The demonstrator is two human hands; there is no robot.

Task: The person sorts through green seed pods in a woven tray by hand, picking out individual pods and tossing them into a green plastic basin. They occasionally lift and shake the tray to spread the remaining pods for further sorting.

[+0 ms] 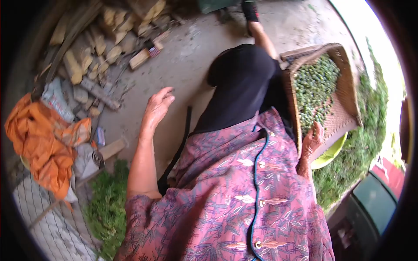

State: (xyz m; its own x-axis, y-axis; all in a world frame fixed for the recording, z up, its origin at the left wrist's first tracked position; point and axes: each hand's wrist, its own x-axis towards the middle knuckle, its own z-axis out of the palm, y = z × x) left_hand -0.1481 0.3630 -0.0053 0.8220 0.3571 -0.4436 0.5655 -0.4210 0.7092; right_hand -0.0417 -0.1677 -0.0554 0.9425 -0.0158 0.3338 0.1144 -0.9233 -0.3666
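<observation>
A woven scoop-shaped basket (344,108) stands at the right, beside my bent leg, its open end toward me. Small round green berries or pods (317,82) cover much of its floor; their kind is not plain. My right hand (313,138) is at the basket's near end, fingers loosely apart at the edge of the green heap, with nothing visible gripped. Part of a yellow-green basin (332,153) shows under that end. My left hand (159,105) hangs in the air over the concrete floor, empty, its fingers partly bent.
Split firewood (96,52) is piled at the upper left. An orange sheet (39,143) lies below it, near wire mesh (39,217). Green plant cuttings (109,209) cover ground at left, and more greenery (370,117) lies beyond the basket. A dark strap (188,126) is beside my lap.
</observation>
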